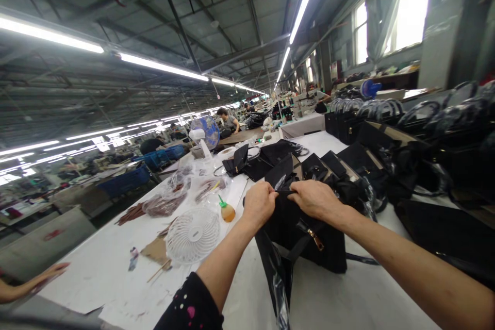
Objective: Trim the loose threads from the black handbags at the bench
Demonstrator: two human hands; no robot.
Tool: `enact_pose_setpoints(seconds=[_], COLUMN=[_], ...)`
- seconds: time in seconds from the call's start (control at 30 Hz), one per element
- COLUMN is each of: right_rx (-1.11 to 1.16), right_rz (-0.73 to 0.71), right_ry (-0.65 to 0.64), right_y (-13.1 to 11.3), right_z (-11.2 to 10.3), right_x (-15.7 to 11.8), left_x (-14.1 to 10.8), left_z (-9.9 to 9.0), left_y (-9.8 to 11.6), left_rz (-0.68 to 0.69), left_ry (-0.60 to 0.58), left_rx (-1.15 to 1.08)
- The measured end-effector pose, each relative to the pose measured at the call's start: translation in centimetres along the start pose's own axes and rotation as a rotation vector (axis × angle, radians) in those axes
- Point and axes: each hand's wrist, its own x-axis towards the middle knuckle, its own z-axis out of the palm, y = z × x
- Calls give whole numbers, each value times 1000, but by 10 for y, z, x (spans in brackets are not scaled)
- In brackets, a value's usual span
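A black handbag (328, 250) with a gold zipper pull (315, 240) lies on the white table in front of me. My left hand (260, 201) pinches the bag's upper edge on its left side. A short way to the right, my right hand (315, 198) grips the same edge between thumb and fingers. The stretch of black edge between both hands is narrow and looks taut. A plastic-wrapped strap (280, 294) hangs from the bag toward the table's front.
More black bags (359, 157) crowd the right side. On the left are a white fan (193, 236), a glue bottle (226, 210) with a green tip, and brown strips in plastic (168, 201). Another person's hand (54, 270) rests at the left table edge. A blue fan (209, 131) stands farther back.
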Motion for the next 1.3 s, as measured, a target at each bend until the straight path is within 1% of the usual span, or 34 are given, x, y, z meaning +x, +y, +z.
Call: enact_pose_setpoints(seconds=[0.1,0.17,0.3,0.4,0.53,0.67,0.73,0.9,1.0,1.07,1.17,1.3], right_rx=[21,39,61,68,75,75,75,72,72,69,69,80], right_rz=[-50,-53,-76,-72,-54,-45,-47,-47,-60,-62,-70,-89], right_ry=[-23,-52,-33,-21,-36,-50,-56,-69,-67,-61,-41,-19], right_y=[-7,-7,0,6,12,14,13,12,11,10,9,7], right_z=[2,3,4,6,8,7,6,5,4,3,3,2], right_x=[10,16,19,19,21,23,23,21,18,16,14,12], left_x=[-2,-6,-12,-12,-10,-11,-11,-10,-10,-9,-9,-9], left_z=[-3,-6,-9,-6,-2,2,3,5,4,3,-1,-3], left_y=[-3,-10,-29,-36,-38,-42,-43,-40,-37,-36,-36,-35], left_rz=[5,43,144,152,113,55,53,98,125,183,276,342], left_ry=[6,19,33,38,58,28,22,35,62,67,42,14], left_rx=[-75,-134,-159,-165,-157,-204,-210,-187,-167,-158,-167,-178])
